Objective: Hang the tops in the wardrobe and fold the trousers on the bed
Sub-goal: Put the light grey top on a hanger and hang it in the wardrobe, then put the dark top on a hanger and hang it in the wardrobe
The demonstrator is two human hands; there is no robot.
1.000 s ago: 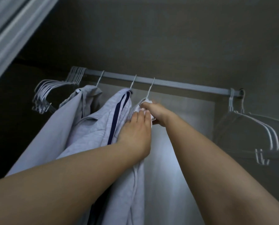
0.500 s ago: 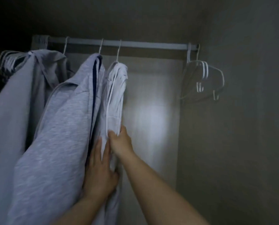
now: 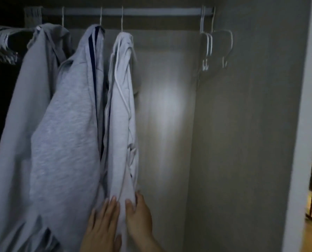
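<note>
Three tops hang on hangers from the wardrobe rail [image 3: 151, 11]. A plain grey top [image 3: 24, 106] is on the left, a grey top with a navy stripe [image 3: 69, 124] in the middle, and a pale white-grey top [image 3: 122, 106] on the right. My left hand [image 3: 102, 224] lies flat with straight fingers against the lower part of the pale top. Beside it, my right hand [image 3: 138, 215] pinches the pale top's lower right edge between thumb and fingers. No trousers or bed are in view.
Empty white hangers [image 3: 211, 48] hang at the right end of the rail, and a bunch of empty hangers [image 3: 4, 46] sits at the far left. The wardrobe's side wall [image 3: 251, 124] and front frame [image 3: 306, 124] stand to the right, with a lit room beyond.
Both hands slid down from the hanger's neck along the pale top to its lower edge. The view pulled back and swung right, showing the wardrobe's frame.
</note>
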